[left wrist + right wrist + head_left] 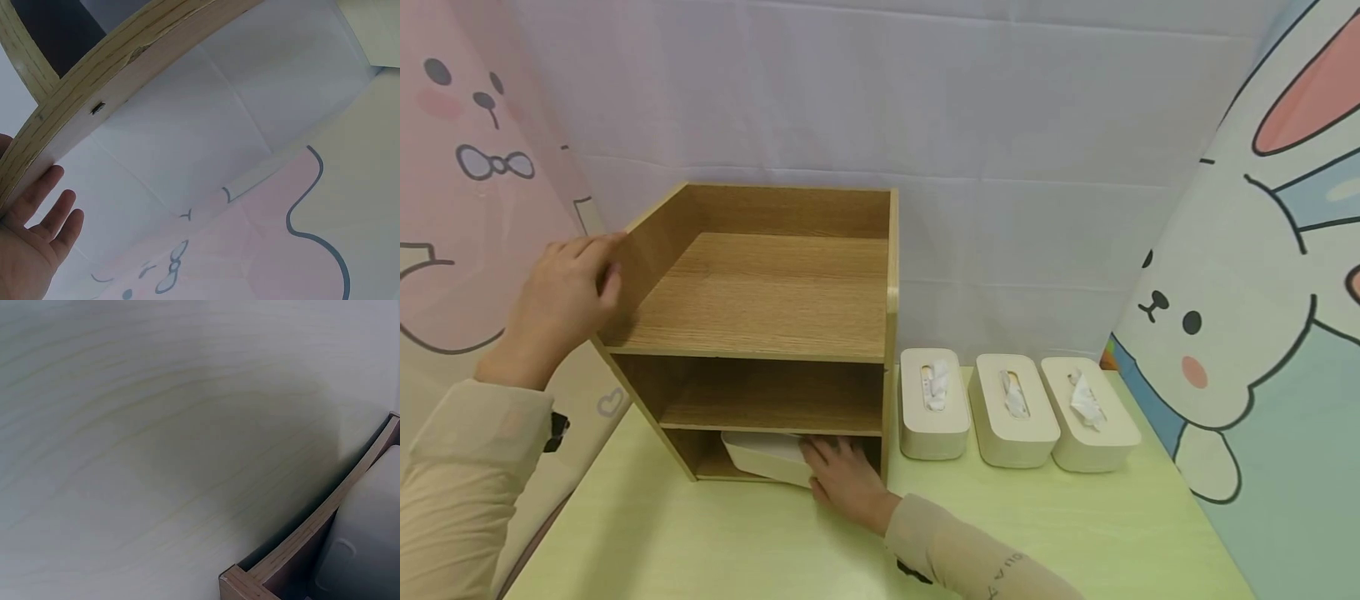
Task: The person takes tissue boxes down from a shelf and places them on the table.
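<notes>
A wooden desktop shelf (760, 287) with an open top and two compartments below stands on the table. My left hand (561, 292) grips its left side panel, thumb over the inner face; the left wrist view shows fingers (53, 219) along the outside of the panel (140, 65). A white tissue box (763, 456) lies slanted in the bottom compartment, its front partly past the shelf's edge. My right hand (850, 485) holds its right end, fingers on top and thumb at the front. In the right wrist view the box (369, 512) shows behind the shelf's bottom edge (319, 522).
Three more white tissue boxes, the left (935, 408), middle (1015, 433) and right (1093, 437), stand in a row right of the shelf with tissues sticking out. Cloth with cartoon animals (1247, 333) hangs around the pale green table (1000, 533).
</notes>
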{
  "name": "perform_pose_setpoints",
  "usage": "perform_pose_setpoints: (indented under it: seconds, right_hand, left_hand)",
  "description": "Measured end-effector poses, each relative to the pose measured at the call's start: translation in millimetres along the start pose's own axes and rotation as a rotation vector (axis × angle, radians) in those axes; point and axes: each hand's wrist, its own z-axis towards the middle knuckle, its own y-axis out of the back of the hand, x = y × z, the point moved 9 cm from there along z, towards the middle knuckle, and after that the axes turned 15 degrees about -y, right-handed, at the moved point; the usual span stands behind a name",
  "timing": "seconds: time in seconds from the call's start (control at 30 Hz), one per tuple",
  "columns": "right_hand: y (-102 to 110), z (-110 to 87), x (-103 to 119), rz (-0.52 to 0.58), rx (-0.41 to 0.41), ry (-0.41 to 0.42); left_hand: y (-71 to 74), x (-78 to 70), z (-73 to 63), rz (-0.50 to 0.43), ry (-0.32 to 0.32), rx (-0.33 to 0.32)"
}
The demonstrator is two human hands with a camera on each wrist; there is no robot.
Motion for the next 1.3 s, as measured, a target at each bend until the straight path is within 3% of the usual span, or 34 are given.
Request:
perform_pose_setpoints:
  seconds: [0.3,0.53,0.87,1.3]
  right_hand:
    - [-5.5,2.3,0.2,0.033,0.072,-0.004]
    - [-0.7,3.1,0.1,0.134,0.110,0.000]
    - [7.7,-1.9,0.9,0.109,-0.005,0.060]
    - [13.3,-18.3,-1.2,0.078,-0.047,0.181]
  left_hand:
    - [-0.3,0.0,-0.3,-0.002,-0.011,-0.005]
    - [-0.2,0.5,-0.6,-0.005,-0.001,0.004]
    - [-0.7,0.1,-0.4,-0.006,-0.004,0.010]
    - [0.8,-1.3,-1.1,-0.012,-0.011,0.004]
